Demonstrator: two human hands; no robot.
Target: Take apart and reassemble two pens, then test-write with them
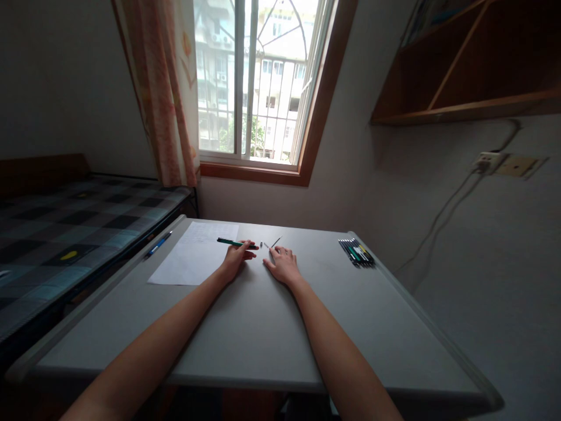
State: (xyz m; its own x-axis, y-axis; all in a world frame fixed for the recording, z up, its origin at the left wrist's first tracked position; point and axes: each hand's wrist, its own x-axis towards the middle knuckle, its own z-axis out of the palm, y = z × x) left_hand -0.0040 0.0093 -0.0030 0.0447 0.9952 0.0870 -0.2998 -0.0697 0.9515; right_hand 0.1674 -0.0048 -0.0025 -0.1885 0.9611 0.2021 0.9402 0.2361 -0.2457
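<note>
My left hand [238, 260] is closed around a dark green pen [228, 241], held at a slant above the right edge of a white sheet of paper [184, 257]. Palm down on the table, my right hand [284, 264] has its thumb and fingers apart. Just past its fingertips lies a thin pen refill [276, 241]. A small pen part [262, 244] lies between the two hands, and a short thin piece is close to the right index finger. Whether that finger touches it, I cannot tell.
A row of several pens [356, 253] lies near the right edge of the grey table [245, 333]. At the left edge is a blue pen [158, 244]. A bed [87, 216] stands to the left, a window is ahead, and a wall shelf [464, 105] hangs at upper right.
</note>
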